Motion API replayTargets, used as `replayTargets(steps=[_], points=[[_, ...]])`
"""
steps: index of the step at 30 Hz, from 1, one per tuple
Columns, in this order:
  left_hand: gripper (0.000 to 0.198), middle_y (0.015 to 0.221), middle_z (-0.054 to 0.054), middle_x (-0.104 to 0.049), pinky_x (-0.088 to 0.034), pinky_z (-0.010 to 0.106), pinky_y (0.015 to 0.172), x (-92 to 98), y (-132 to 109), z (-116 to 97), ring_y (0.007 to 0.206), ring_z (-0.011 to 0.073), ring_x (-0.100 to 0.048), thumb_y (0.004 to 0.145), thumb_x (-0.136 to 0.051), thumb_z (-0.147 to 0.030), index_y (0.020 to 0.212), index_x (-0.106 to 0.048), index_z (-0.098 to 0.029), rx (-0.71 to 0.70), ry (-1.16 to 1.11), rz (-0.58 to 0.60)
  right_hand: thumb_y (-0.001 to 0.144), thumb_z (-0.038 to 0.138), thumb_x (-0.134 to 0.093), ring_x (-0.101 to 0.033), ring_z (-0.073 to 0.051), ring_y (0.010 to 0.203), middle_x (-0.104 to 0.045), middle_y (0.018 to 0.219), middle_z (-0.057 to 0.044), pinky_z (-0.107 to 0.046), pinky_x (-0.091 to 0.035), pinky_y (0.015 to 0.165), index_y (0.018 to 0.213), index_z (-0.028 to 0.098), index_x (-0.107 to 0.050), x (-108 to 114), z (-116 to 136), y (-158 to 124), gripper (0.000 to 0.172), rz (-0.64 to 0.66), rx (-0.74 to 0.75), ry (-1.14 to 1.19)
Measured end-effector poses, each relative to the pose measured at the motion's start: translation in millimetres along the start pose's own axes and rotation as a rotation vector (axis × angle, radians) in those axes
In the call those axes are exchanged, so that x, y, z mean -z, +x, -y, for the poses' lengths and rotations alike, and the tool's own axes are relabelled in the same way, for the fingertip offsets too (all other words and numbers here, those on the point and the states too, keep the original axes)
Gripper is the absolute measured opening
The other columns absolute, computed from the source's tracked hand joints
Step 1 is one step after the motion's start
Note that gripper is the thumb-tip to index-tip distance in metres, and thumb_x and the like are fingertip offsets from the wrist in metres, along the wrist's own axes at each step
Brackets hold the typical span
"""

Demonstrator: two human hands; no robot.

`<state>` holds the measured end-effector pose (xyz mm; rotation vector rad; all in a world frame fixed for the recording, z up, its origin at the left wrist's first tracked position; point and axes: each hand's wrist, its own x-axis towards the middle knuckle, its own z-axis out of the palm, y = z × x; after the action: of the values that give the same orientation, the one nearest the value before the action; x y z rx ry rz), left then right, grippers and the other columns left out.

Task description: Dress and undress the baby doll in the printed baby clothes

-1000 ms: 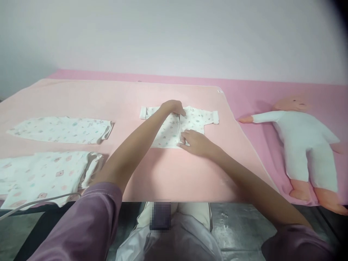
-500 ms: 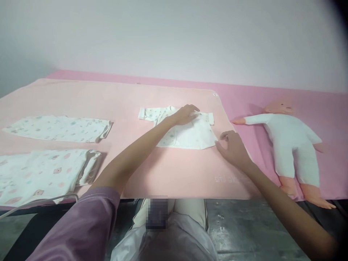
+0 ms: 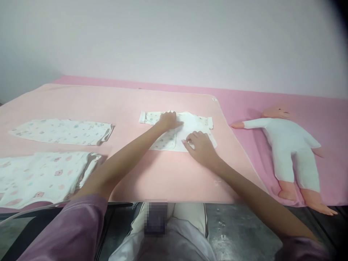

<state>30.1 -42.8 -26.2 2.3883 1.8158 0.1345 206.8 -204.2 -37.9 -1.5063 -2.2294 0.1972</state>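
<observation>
The shirt (image 3: 177, 137) lies flat in the middle of the peach mat (image 3: 168, 177), its right half a plain white face and its left half printed. A second ago both front halves showed print; half a second ago the right one already showed white, as it does now.

Both hands have shifted left since that last frame. The left hand (image 3: 169, 120) has gone from the shirt's far right part to near its far middle, fingers curled and thumb side toward the white cloth (whether any fabric is pinched, I cannot tell). The right hand (image 3: 200, 145), previously beside the near right corner, is now over the white half, its fingers loosely bent and the thumb close to them; I cannot tell whether it grips cloth.

By count: one shirt with two sleeves (image 3: 152, 116), both reaching outward at its far side. Left of it are two folded garments, a far one (image 3: 62, 131) and a near one (image 3: 40, 174) (the latter with larger motifs). On the right, one doll (image 3: 285, 136) in white lies on the one pink sheet (image 3: 239, 103), which also shows beyond the mat. A pale wall (image 3: 174, 43) stands at the far side.
</observation>
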Motion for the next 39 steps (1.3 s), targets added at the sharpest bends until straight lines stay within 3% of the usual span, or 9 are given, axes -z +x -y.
replayTargets(steps=[6,12,15,18,22,29,32,35,39], points=[[0.049,0.124,0.027,-0.074,-0.055,0.044,0.099,-0.4,3.7,-1.7,0.120,0.0414,-0.072,0.099,-0.061,-0.044,0.129,-0.073,-0.007,0.103,0.085,0.076,0.107,0.048,-0.064,-0.071,-0.027,0.085,-0.075,0.085,-0.006,-0.035,-0.045,0.077,0.084,0.023,-0.058,-30.0,45.0,46.3,0.034,0.291,-0.206,0.068],[0.045,0.124,0.023,-0.078,-0.056,0.041,0.098,8.9,10.4,11.5,0.120,0.0378,-0.073,0.095,-0.063,-0.043,0.126,-0.075,-0.013,0.117,0.047,0.174,0.098,0.042,-0.070,-0.066,-0.019,0.075,-0.072,0.081,0.001,-0.030,-0.045,0.067,0.084,0.024,-0.058,-34.6,52.5,50.3,0.026,0.246,-0.294,0.416],[0.050,0.118,0.021,-0.080,-0.056,0.038,0.095,21.5,18.9,32.0,0.115,0.0356,-0.075,0.100,-0.056,-0.051,0.127,-0.076,-0.014,0.104,-0.023,0.223,0.100,0.041,-0.065,-0.067,-0.019,0.083,-0.072,0.087,0.000,-0.031,-0.051,0.077,0.087,0.024,-0.058,-43.2,68.3,61.9,0.023,0.110,-0.158,0.495],[0.055,0.116,0.023,-0.081,-0.056,0.039,0.095,33.4,22.6,64.9,0.113,0.0362,-0.076,0.103,-0.050,-0.055,0.126,-0.076,-0.012,0.139,-0.063,0.218,0.105,0.039,-0.062,-0.069,-0.022,0.111,-0.075,0.116,-0.006,-0.036,-0.056,0.100,0.105,0.023,-0.068,-56.6,84.5,77.7,0.017,0.050,0.145,0.539],[0.044,0.109,0.020,-0.080,-0.053,0.040,0.095,35.4,10.4,109.5,0.105,0.0348,-0.076,0.107,-0.047,-0.044,0.123,-0.074,-0.013,0.182,-0.043,0.077,0.116,0.037,-0.047,-0.052,-0.024,0.153,-0.064,0.156,-0.008,-0.046,-0.043,0.130,0.147,0.028,-0.068,-76.0,87.9,86.7,0.038,0.161,0.455,0.475],[0.035,0.140,0.017,-0.069,-0.039,0.046,0.116,8.7,-22.3,131.4,0.133,0.0337,-0.059,0.113,-0.039,-0.034,0.129,-0.066,-0.018,0.027,-0.024,-0.176,0.121,0.041,-0.036,-0.033,-0.022,0.169,-0.043,0.177,-0.002,-0.053,-0.019,0.143,0.170,0.032,-0.049,-99.0,80.9,74.2,0.052,0.328,0.664,0.399],[0.031,0.142,0.017,-0.066,-0.039,0.046,0.116,4.5,-39.5,130.3,0.133,0.0342,-0.057,0.111,-0.044,-0.036,0.129,-0.063,-0.018,0.000,-0.037,-0.298,0.121,0.042,-0.035,-0.044,-0.020,0.162,-0.053,0.171,0.001,-0.047,-0.032,0.138,0.168,0.035,-0.051,-87.6,84.0,73.0,0.050,0.343,0.628,0.485],[0.033,0.139,0.019,-0.067,-0.039,0.047,0.115,6.5,-65.5,127.5,0.133,0.0367,-0.057,0.111,-0.046,-0.041,0.129,-0.061,-0.017,0.140,0.002,-0.356,0.121,0.043,-0.035,-0.061,-0.022,0.144,-0.070,0.151,-0.004,-0.043,-0.046,0.126,0.152,0.031,-0.067,-75.8,78.2,79.5,0.046,0.174,0.423,0.537],[0.050,0.130,0.023,-0.071,-0.047,0.049,0.107,10.0,-99.4,126.2,0.126,0.0415,-0.064,0.107,-0.051,-0.057,0.129,-0.061,-0.014,0.341,0.028,-0.160,0.115,0.031,-0.043,-0.061,-0.027,0.137,-0.072,0.141,-0.010,-0.046,-0.047,0.123,0.141,0.024,-0.072,-82.7,54.9,92.6,0.040,-0.099,0.188,0.391]])
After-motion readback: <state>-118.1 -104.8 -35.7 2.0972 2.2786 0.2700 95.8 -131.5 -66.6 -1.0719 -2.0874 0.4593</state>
